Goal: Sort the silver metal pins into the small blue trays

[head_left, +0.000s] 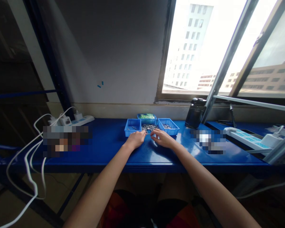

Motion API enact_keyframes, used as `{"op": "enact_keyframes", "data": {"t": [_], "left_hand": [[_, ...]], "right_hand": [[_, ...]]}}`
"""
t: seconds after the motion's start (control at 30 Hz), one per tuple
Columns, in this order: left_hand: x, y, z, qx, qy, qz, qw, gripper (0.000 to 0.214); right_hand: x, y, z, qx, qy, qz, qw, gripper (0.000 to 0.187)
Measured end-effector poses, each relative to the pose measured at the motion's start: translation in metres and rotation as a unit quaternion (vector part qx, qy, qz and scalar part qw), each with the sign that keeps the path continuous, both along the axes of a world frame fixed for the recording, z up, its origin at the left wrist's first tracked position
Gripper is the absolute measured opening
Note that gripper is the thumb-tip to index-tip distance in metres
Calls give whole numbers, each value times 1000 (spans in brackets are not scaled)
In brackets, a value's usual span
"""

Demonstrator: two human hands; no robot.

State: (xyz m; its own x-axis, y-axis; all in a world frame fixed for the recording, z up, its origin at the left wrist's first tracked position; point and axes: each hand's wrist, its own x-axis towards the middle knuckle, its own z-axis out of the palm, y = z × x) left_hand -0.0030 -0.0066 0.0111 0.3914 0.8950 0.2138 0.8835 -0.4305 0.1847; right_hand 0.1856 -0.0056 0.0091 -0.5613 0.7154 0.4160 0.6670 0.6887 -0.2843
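Both my arms reach forward over a blue table [104, 148]. My left hand [136, 139] and my right hand [161, 137] rest close together just in front of a blue tray [149, 128] filled with several small metal pins. The fingers of both hands are curled into pinches that meet near a thin pin between them; what each holds is too small to name. A blue tray [132, 126] to the left holds a few pins. Another blue tray [168, 126] to the right holds more. Behind them a tray [146, 117] carries green parts.
A white power strip [82, 120] with white cables [30, 164] lies at the left. A black cylindrical container [195, 113] stands right of the trays, with a second power strip [247, 136] beyond. A grey wall and a window rise behind the table. Metal frame bars [225, 60] slant at right.
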Motion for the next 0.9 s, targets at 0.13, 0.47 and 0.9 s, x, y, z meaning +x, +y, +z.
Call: {"op": "enact_keyframes", "data": {"t": [0.13, 0.47, 0.9], "left_hand": [[0, 1, -1, 3, 2, 7, 1000, 38], [-2, 3, -4, 23, 8, 21, 999, 39], [-3, 1, -2, 11, 2, 1, 1000, 38]], "right_hand": [[-1, -1, 1, 5, 3, 3, 1000, 16], [0, 2, -1, 19, -6, -20, 1000, 19], [7, 5, 3, 105, 43, -277, 954, 36]]}}
